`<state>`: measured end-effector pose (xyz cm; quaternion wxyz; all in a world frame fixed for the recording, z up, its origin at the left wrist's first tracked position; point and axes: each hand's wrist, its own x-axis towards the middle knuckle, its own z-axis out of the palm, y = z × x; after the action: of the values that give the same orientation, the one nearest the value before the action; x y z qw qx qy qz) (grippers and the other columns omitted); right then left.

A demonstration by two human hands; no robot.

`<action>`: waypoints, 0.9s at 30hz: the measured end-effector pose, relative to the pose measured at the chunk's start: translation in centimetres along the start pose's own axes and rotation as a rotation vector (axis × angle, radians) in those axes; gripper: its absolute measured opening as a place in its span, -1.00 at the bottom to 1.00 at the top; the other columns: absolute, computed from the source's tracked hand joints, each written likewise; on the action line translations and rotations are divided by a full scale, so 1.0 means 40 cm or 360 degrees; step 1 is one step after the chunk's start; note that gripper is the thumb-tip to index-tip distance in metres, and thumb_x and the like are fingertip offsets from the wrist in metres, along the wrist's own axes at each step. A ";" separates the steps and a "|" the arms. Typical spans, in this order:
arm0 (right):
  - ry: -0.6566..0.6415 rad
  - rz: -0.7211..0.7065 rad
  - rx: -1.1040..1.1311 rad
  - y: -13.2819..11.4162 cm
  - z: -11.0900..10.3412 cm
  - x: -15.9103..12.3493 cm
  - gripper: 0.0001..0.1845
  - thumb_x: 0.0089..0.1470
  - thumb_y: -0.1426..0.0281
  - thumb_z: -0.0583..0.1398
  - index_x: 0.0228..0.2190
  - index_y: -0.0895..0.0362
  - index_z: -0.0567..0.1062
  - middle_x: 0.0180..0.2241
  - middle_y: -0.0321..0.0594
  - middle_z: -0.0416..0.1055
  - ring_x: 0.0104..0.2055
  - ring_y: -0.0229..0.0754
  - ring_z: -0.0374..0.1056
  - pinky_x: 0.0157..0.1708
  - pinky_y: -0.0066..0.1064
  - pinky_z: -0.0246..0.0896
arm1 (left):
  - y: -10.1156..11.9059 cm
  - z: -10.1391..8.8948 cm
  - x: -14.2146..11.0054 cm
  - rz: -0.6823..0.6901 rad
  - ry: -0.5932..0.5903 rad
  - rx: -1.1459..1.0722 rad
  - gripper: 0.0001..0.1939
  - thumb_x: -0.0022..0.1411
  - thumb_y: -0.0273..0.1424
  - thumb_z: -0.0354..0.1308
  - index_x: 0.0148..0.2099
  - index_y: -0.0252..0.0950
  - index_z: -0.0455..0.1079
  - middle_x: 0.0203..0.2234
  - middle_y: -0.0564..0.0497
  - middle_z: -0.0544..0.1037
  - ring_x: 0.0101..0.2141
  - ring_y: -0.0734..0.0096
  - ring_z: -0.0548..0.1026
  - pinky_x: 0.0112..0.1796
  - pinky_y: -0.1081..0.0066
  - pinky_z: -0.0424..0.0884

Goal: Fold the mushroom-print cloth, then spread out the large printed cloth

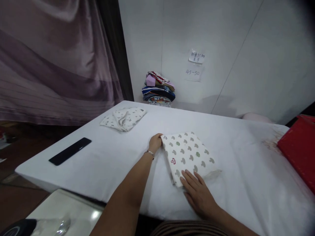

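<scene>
A white cloth with grey, green and red mushroom prints point(187, 154) lies folded on the white-covered table point(128, 157). My left hand point(155, 143), with a bracelet at the wrist, pinches the cloth's far left corner. Stretched out flat, my right hand point(198, 193) rests its fingertips on the cloth's near edge. A second folded white cloth with small dark prints point(130, 118) lies at the table's far left, apart from both hands.
A flat black rectangular object point(70, 151) lies near the table's left edge. Folded fabrics point(158, 88) are stacked beyond the far edge, by the wall. A red box-like object point(299, 147) stands at the right. A purple curtain point(56, 59) hangs at left.
</scene>
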<state>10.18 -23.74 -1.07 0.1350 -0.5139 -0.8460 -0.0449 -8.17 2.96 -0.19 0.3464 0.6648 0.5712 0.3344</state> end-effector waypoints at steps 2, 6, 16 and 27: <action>0.0005 0.0004 -0.0009 -0.001 -0.002 0.002 -0.06 0.05 0.53 0.01 0.28 -0.08 -0.42 0.26 -0.27 -0.06 0.29 -0.04 -0.09 0.16 0.09 0.11 | 0.004 -0.006 0.002 0.0009 -0.0046 -0.0013 -0.69 0.05 -0.56 0.03 -0.20 -0.20 0.50 -0.29 0.07 0.60 -0.26 0.39 0.51 -0.22 0.47 0.37; -0.0004 -0.0002 -0.0030 -0.003 -0.008 0.003 -0.10 0.08 0.52 0.00 0.28 -0.07 -0.41 0.27 -0.27 -0.08 0.29 -0.05 -0.10 0.15 0.09 0.11 | 0.018 -0.031 0.004 0.0031 -0.0169 -0.0047 -0.69 0.05 -0.59 0.05 -0.18 -0.27 0.50 -0.28 0.03 0.61 -0.29 0.40 0.53 -0.22 0.46 0.40; -0.0010 0.0002 -0.0036 -0.008 -0.016 0.005 -0.17 0.08 0.51 -0.02 0.30 -0.07 -0.24 0.27 -0.28 -0.08 0.30 -0.09 -0.12 0.19 0.03 0.07 | 0.161 0.002 -0.130 0.0672 -0.0148 0.0327 -0.64 0.23 -0.39 0.03 0.07 -0.25 0.36 0.16 -0.05 0.32 0.20 0.24 0.16 0.22 0.23 -0.02; -0.0083 -0.0043 -0.0011 -0.009 -0.042 0.008 -0.26 -0.03 0.52 0.04 0.22 0.06 0.12 0.27 -0.15 -0.03 0.31 -0.05 -0.16 0.21 0.05 -0.03 | 0.153 0.066 -0.235 0.0811 -0.0550 0.0814 -0.50 0.26 -0.16 -0.02 0.20 -0.20 0.23 0.26 -0.11 0.14 0.28 0.12 -0.03 0.24 0.05 -0.23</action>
<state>10.04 -24.00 0.64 0.1106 -0.5039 -0.8559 -0.0361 -3.90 -7.20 3.08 0.1667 0.8964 0.3862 0.1398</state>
